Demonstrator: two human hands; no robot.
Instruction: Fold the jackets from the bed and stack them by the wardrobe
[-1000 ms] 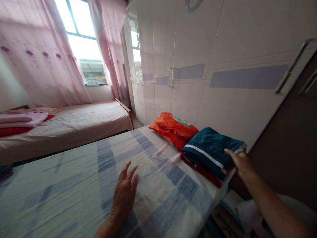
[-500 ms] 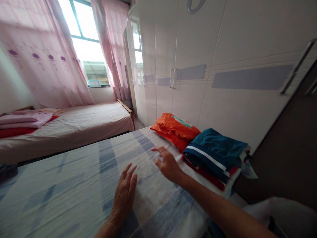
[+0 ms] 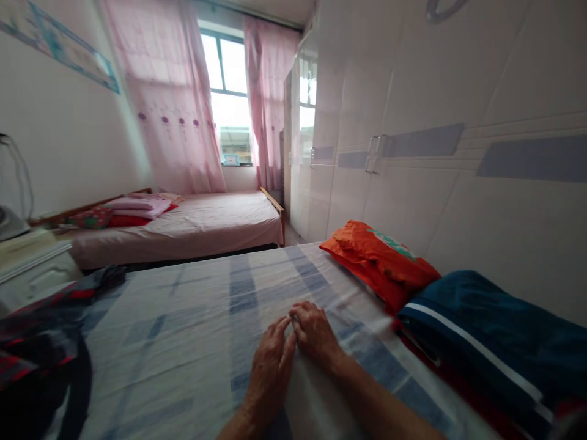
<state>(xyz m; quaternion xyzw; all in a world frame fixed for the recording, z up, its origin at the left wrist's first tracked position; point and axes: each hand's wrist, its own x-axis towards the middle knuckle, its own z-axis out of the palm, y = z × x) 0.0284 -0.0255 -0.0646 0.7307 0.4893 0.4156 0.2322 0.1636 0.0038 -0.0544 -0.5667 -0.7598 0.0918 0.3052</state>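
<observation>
My left hand [image 3: 271, 360] is over the checked bed sheet [image 3: 192, 330], palm down, its fingers stretched forward. Beside it, my right hand [image 3: 316, 333] has loosely bent fingers, and the fingertips of both hands meet or nearly meet. Nothing shows in either hand. To the right of my hands lies a folded orange garment [image 3: 380, 260] with a green and white print. Nearer me on that side is a stack of folded clothes, topped by a dark teal garment [image 3: 486, 330] with a white stripe; something red lies beneath it.
At the left edge lies a heap of dark clothing with red patches [image 3: 50, 336]. Beyond it stand a white cabinet [image 3: 41, 275] and an iron [image 3: 11, 223]. A second bed [image 3: 220, 214] is under the curtained window. A white wardrobe [image 3: 348, 195] runs along the right.
My hands have come together from apart, the right one moving away from the clothes stack. The view has swung left, bringing the dark clothing heap and cabinet into sight.
</observation>
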